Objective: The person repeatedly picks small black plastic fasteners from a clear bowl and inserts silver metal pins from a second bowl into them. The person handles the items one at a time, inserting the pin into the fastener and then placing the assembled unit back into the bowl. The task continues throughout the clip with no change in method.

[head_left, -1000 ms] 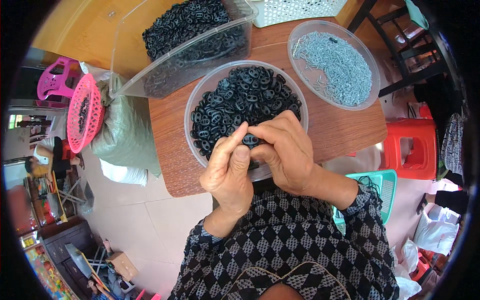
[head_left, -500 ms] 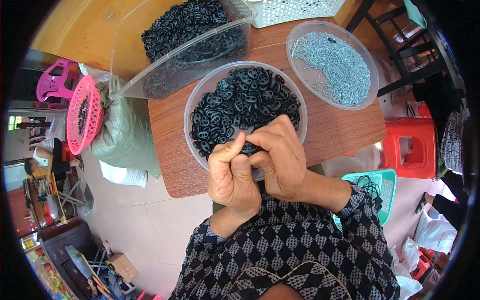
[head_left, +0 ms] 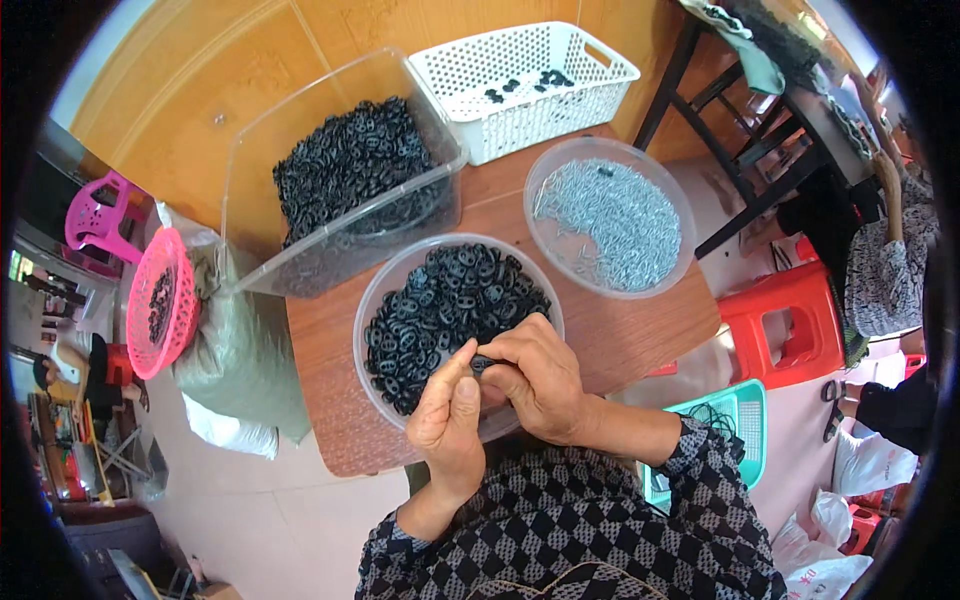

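Observation:
In front of me, over the near rim of a round clear tub point(head_left: 362, 345), my two hands meet. My right hand point(head_left: 545, 385) pinches a small black two-hole plastic piece point(head_left: 482, 365) between thumb and forefinger. My left hand point(head_left: 450, 425) is close beside it, its fingertips at the piece and its thumb standing apart from the forefinger. The left hand's other fingers are partly hidden. A heap of similar black pieces point(head_left: 450, 300) fills most of the tub. Small silvery metal pins point(head_left: 610, 220) lie in a second round clear tub point(head_left: 688, 245) at the right.
A large clear bin point(head_left: 345, 225) of black pieces stands at the back left of the wooden table point(head_left: 330, 400), with a white basket point(head_left: 540, 120) beside it. Right are a red stool point(head_left: 785, 325) and a green basket point(head_left: 750, 400). A pink basket point(head_left: 185, 300) and sack point(head_left: 240, 370) stand left.
The view has tilted, showing more of the white basket at the back. My hands stay together, and my left thumb has come away from the black piece.

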Motion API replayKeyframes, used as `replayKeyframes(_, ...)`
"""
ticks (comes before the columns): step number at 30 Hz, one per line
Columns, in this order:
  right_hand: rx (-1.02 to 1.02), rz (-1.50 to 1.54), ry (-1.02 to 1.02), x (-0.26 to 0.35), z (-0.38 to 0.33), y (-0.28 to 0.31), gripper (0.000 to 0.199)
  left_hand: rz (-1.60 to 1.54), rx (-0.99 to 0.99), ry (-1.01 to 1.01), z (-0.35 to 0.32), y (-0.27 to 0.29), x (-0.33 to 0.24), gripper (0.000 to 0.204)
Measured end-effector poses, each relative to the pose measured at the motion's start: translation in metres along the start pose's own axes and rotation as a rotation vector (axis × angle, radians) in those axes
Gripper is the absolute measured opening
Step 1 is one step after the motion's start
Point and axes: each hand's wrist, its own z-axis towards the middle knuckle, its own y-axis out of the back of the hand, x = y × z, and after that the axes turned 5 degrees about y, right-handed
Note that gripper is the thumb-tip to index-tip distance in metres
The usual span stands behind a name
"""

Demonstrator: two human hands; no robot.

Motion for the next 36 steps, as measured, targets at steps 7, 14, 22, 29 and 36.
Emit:
replayKeyframes(7,0.035,-0.386,0.036,-0.042,0.053,0.034,0.007,0.034,-0.025,0.131,0.007,0.019,-0.001,0.024)
replayKeyframes(14,-0.145,-0.786,-0.05,-0.153,0.153,0.097,0.026,0.166,-0.134,0.028,0.018,0.06,-0.004,0.016)
replayKeyframes(22,0.076,-0.523,-0.088,-0.11,0.085,0.07,0.017,0.787,0.175,-0.177,0.025,0.056,-0.004,0.01)
replayKeyframes(29,0.193,-0.338,0.004,-0.072,0.039,0.069,0.012,0.886,0.179,-0.276,0.037,0.054,-0.006,0.015)
replayKeyframes(36,0.175,0.012,-0.234,-0.032,0.035,0.075,0.017,0.945,0.387,-0.384,0.045,0.032,0.003,0.023)
